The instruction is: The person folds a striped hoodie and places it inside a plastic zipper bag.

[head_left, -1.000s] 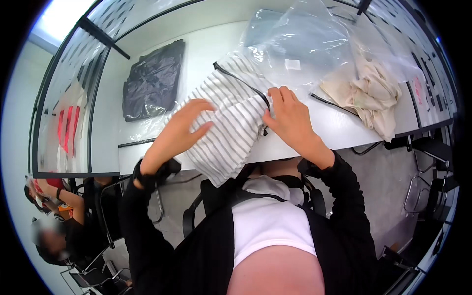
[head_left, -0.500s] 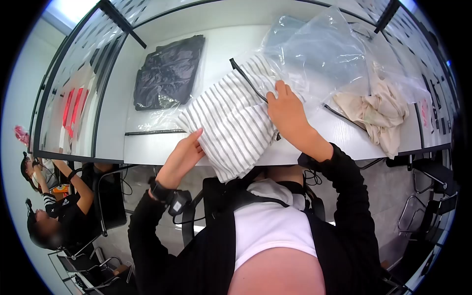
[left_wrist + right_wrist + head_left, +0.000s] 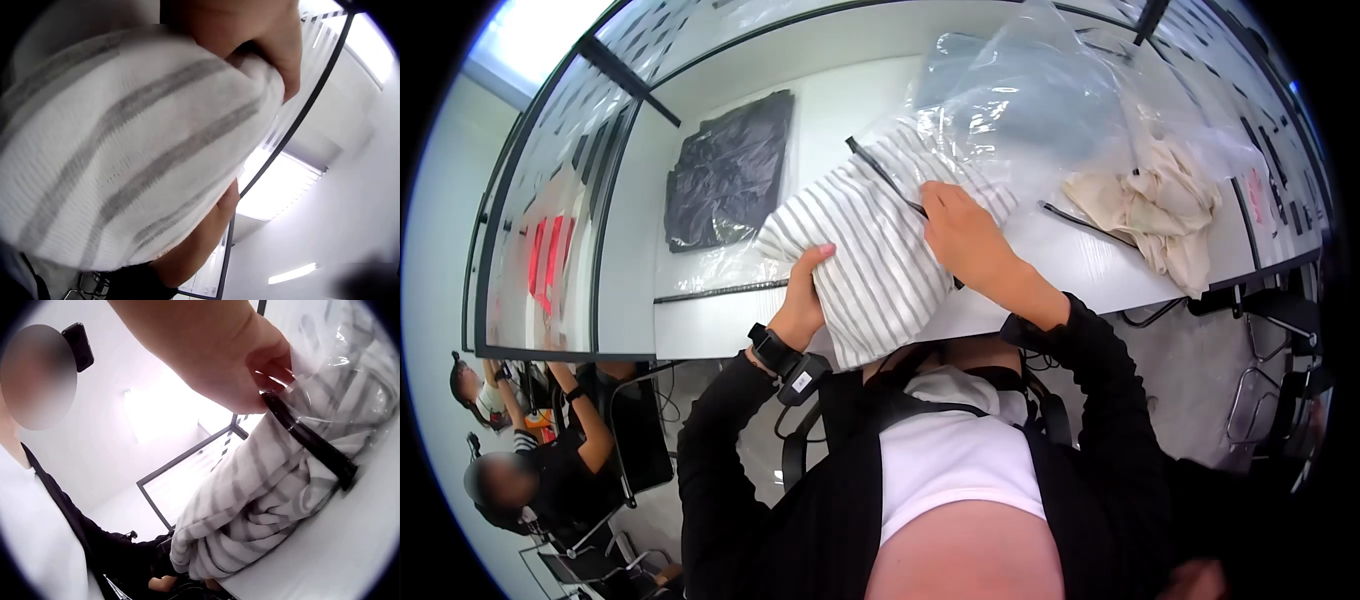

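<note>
White cloth with grey stripes [image 3: 862, 262] lies at the table's front, its upper part inside a clear bag and its lower corner over the edge. My left hand [image 3: 802, 300] grips the cloth's left side, thumb on top; the left wrist view shows the fingers [image 3: 275, 37] over a fold of it. At the bag's mouth my right hand [image 3: 968, 235] pinches the black strip [image 3: 882, 172]. In the right wrist view the curled fingers [image 3: 275, 372] hold the clear film beside the strip [image 3: 312, 440], with striped cloth [image 3: 250, 494] bunched below.
A bagged dark grey garment [image 3: 730, 170] lies at the back left of the white table [image 3: 840, 90]. Clear bags with a blue-grey item [image 3: 1040, 110] are at the back right, beside a crumpled beige cloth [image 3: 1155, 210]. Another person [image 3: 550, 480] sits at the left.
My left hand, first raised off the cloth, has come down onto its left side and moved slightly inward. The right hand has stayed at the black strip, its fingers now more curled.
</note>
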The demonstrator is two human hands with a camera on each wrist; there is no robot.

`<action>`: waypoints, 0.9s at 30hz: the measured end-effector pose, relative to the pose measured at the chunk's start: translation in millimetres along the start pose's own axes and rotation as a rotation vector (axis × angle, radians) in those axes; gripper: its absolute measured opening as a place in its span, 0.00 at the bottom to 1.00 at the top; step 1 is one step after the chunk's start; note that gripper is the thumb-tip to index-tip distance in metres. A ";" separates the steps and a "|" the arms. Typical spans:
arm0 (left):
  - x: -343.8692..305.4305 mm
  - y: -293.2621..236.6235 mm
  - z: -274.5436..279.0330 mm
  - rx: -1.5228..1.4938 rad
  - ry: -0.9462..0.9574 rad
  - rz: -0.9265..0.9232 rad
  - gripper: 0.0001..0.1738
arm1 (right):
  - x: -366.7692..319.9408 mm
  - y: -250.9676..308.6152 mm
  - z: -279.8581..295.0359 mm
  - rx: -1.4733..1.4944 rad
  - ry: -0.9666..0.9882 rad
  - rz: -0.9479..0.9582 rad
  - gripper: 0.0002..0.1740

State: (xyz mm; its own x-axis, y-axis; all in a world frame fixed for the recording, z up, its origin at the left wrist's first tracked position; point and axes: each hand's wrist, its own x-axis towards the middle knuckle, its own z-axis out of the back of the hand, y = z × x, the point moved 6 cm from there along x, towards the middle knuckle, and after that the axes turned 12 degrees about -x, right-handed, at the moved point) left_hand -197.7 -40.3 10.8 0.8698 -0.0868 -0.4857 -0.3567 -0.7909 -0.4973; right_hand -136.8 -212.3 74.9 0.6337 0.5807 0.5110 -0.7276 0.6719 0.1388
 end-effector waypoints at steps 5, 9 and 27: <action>23.9 12.9 -11.2 0.033 0.070 0.099 0.33 | 1.1 -2.1 0.7 0.144 0.093 -0.091 0.16; 35.5 19.6 -20.7 -0.045 0.091 0.133 0.31 | 3.2 3.5 8.6 0.191 0.093 -0.072 0.16; 47.2 5.2 -48.1 -0.176 0.271 0.054 0.37 | -10.5 -20.2 67.3 -0.232 -0.249 -0.259 0.11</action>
State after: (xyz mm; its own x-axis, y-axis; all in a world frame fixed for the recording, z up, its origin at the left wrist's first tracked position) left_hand -142.1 -77.6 19.8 0.9188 -0.2706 -0.2874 -0.3607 -0.8712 -0.3329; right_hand -146.4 -262.8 123.8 0.6841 0.2698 0.6776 -0.4566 0.8830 0.1093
